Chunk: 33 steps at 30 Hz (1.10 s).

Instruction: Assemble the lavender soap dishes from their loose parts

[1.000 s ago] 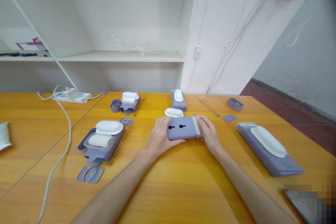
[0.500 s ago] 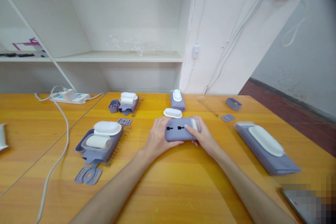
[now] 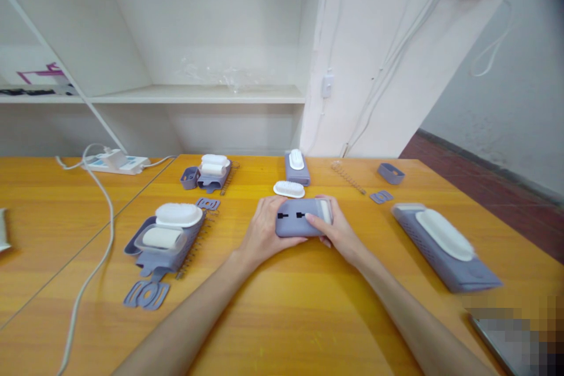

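Observation:
A grey-purple plastic box (image 3: 294, 224) with two dark slots on its upper face is held just above the wooden table (image 3: 282, 317). My left hand (image 3: 261, 234) grips its left end, fingers wrapped round it. My right hand (image 3: 335, 232) closes on its right end, thumb lying across the top near a pale end piece (image 3: 325, 210). A white oval brush (image 3: 289, 189) lies on the table just behind the box.
A grey tray with white parts (image 3: 167, 235), a coil spring and a flat grey plate (image 3: 146, 294) lie at left. A long grey box with a white oval lid (image 3: 445, 245) lies at right. More grey sets (image 3: 210, 171), a power strip (image 3: 115, 161) and cable sit at the back.
The pale end piece has slid into the box, which now looks shorter. My right thumb has moved onto the box's top. Both hands and the box shifted slightly left.

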Available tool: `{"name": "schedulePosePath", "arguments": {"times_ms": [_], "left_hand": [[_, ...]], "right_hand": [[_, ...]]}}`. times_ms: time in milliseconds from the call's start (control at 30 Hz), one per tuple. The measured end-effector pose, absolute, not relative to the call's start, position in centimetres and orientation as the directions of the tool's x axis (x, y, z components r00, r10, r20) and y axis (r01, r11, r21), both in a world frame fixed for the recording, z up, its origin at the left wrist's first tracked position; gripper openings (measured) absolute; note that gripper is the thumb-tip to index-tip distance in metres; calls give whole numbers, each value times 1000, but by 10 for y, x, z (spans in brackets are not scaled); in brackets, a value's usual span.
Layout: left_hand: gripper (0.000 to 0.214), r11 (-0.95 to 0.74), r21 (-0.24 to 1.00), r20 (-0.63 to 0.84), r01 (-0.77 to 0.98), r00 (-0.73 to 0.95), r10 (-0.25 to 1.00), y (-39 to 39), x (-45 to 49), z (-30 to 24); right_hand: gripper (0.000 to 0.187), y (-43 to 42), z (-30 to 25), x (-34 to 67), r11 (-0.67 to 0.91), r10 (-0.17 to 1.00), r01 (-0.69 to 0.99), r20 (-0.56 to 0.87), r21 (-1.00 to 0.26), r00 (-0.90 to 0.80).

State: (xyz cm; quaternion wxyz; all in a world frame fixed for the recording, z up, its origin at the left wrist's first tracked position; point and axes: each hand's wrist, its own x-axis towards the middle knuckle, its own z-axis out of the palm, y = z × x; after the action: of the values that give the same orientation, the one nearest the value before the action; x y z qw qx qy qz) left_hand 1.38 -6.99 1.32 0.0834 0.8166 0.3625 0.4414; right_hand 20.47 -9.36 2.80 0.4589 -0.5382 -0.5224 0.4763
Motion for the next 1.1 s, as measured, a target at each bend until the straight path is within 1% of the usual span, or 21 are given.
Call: {"name": "schedulePosePath", "arguments": {"times_ms": [67,167,300,367,433,533,667,800,867,1033,1100], "left_hand": [[80,-709,463,645,531,347,681,-70,14,14],[80,-678,487,613,550,337,714,-69,14,15],[79,-665,498,592,557,342,730,-69,14,16],[77,-661,496,583,562,348,734,-69,14,16],[74,-657,496,567,568,361,740,-69,14,16],[68,-656,499,539,566,390,747,-68,13,16],[68,-652,514,517,558,405,754,-67,13,15],[65,-654,525,511,545,413,754,-67,13,17],[56,-648,533,525,543,388,757,-68,14,18],[21,-605,536,613,589,221,758,-69,14,19],[14,-591,520,640,617,177,748,-69,14,17]], "right_hand": [[45,-90,25,206,23,999,193,31,-981,38],[37,-83,19,210,143,980,358,182,-923,79],[39,-78,12,216,185,956,559,280,-808,87],[40,-77,9,218,209,942,630,328,-748,77],[41,-75,7,219,212,937,675,342,-707,65],[44,-74,6,221,177,943,717,326,-674,73],[45,-73,6,222,143,946,756,314,-639,87],[45,-73,7,224,121,935,773,333,-622,122],[45,-73,7,224,136,924,756,357,-641,137],[46,-73,8,227,141,894,700,393,-700,213],[45,-73,9,229,124,881,685,397,-718,257]]}}
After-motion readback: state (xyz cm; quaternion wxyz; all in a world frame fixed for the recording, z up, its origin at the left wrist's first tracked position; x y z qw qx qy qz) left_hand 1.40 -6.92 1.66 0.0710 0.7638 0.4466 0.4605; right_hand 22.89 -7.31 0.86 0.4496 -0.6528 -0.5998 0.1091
